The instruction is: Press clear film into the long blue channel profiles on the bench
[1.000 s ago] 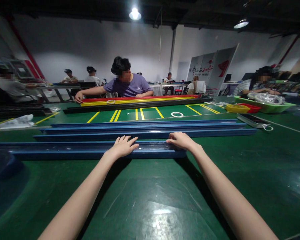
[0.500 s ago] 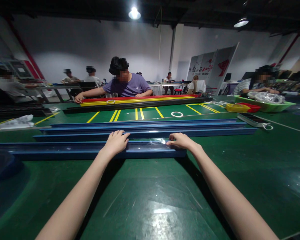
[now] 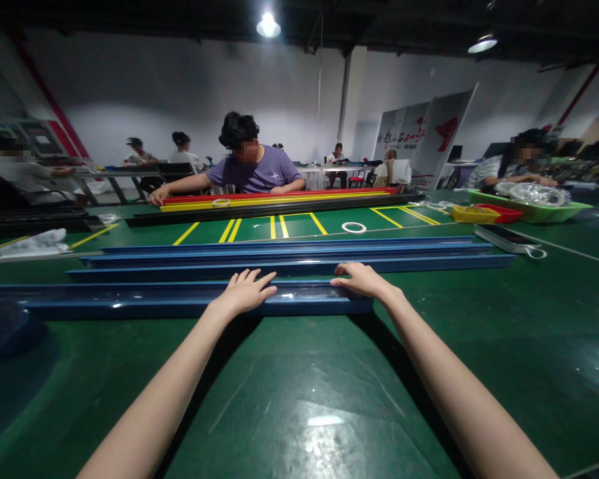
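A long blue channel [image 3: 170, 307] with a clear, shiny strip [image 3: 299, 291] along its inside lies across the green table in front of me. My left hand [image 3: 245, 293] rests over this channel, fingers spread past its far wall and thumb stretched to the right above the strip. Close to the channel's right end is my right hand [image 3: 362, 279], its fingers curled over the far wall and its thumb on the inner side. Whether the right fingertips also touch the strip is hard to make out.
More blue channels [image 3: 419, 265] lie just behind, with a phone [image 3: 504, 238] at their right end. Farther back are a white ring [image 3: 354, 227], a black channel [image 3: 279, 209], yellow and red strips, and a green basket [image 3: 554, 211]. A co-worker [image 3: 259, 169] leans over the far side.
My left hand has slid a little to the right along the channel, and its fingers have spread. The right hand has barely shifted, staying at the channel's right end.
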`<state>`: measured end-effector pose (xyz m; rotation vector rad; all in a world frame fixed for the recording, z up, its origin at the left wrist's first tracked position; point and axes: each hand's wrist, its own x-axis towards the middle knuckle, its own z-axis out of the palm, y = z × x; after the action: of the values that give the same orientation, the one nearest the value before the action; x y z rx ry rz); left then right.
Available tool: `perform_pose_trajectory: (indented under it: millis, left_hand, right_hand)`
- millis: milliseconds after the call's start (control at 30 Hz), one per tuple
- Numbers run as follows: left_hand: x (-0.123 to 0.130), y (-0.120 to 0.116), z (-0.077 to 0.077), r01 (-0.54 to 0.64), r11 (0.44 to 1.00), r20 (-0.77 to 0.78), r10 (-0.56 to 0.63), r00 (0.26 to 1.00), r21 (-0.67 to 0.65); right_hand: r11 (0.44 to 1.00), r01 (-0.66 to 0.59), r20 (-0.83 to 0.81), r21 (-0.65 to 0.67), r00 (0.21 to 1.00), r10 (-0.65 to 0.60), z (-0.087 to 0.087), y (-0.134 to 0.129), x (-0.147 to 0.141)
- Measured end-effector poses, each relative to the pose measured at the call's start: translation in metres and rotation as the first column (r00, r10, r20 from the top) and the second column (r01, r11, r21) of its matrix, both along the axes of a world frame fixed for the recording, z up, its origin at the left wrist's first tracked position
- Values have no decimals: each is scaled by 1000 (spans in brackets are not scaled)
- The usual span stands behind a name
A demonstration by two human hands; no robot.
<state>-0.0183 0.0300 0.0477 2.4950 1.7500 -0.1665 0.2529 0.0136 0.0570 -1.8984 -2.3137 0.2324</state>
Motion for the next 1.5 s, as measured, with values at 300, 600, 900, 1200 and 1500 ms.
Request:
perform_pose_trajectory:
  millis: [300, 600, 900, 1200, 1500]
  left_hand:
    - [-22, 0, 22, -171, 984, -160, 177, 971, 50]
    - [11, -4, 2, 105, 969, 69, -123, 990, 225]
    - [1, -3, 3, 29, 999, 1, -29, 1000, 26]
    - [-27, 2, 24, -159, 987, -167, 156, 973, -1]
    - [3, -4, 17, 135, 970, 72, -152, 986, 202]
  right_hand:
    - [993, 46, -73, -113, 996, -55, -2, 6, 22]
    - [1000, -16, 10, 9, 1000, 16, -8, -2, -14]
    - [999, -30, 17, -14, 999, 31, -1, -1, -7]
    - [988, 32, -84, -154, 995, -45, -2, 7, 28]
    - [998, -30, -30, -58, 999, 28, -5, -1, -7]
